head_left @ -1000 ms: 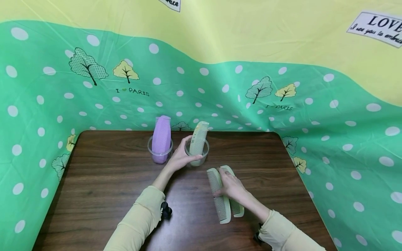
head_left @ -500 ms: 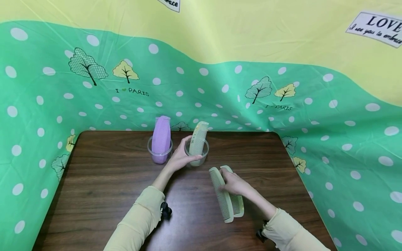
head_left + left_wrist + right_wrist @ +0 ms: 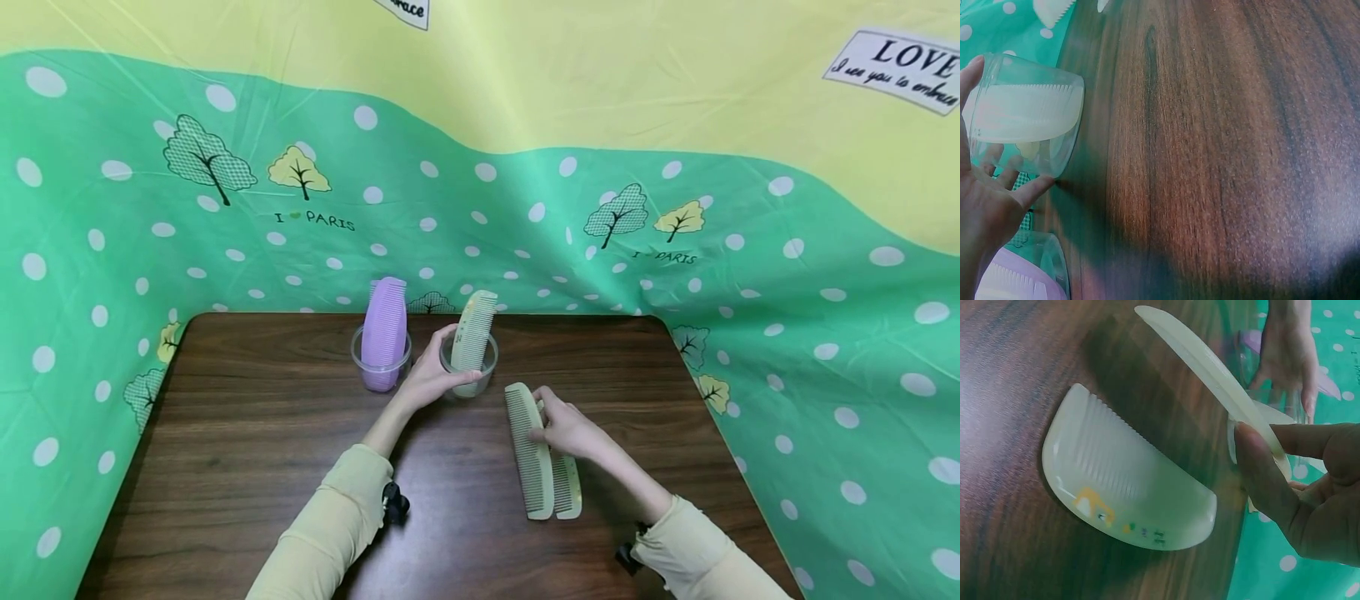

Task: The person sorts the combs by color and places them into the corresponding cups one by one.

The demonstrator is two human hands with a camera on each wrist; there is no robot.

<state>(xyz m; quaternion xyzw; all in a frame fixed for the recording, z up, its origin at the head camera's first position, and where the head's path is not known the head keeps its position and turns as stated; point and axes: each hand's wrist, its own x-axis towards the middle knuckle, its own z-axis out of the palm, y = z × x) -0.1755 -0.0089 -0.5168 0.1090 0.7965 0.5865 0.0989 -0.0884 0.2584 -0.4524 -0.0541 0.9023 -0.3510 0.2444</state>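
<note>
My left hand [image 3: 429,377] grips a clear plastic cup [image 3: 1066,87], fingers and thumb round its side. A pale green comb [image 3: 472,337] stands tilted inside that cup. Between thumb and fingers, my right hand [image 3: 570,427] pinches a second pale green comb [image 3: 532,467]; the right wrist view has it raised edge-on over the tabletop. Just beside and below it lies a third pale green comb [image 3: 1135,481], flat on the wood, with a small printed pattern along its curved back. In the head view the held comb and right hand hide part of it.
Left of the gripped cup stands another clear cup [image 3: 356,357] with purple combs [image 3: 385,329] in it. The brown wooden table [image 3: 247,450] ends at a green and yellow patterned cloth [image 3: 480,208] hanging behind and at both sides.
My right hand has lifted one green comb off the table, moving it slightly right and away from me. The other comb stays lying there. My left hand and the cup have not moved.
</note>
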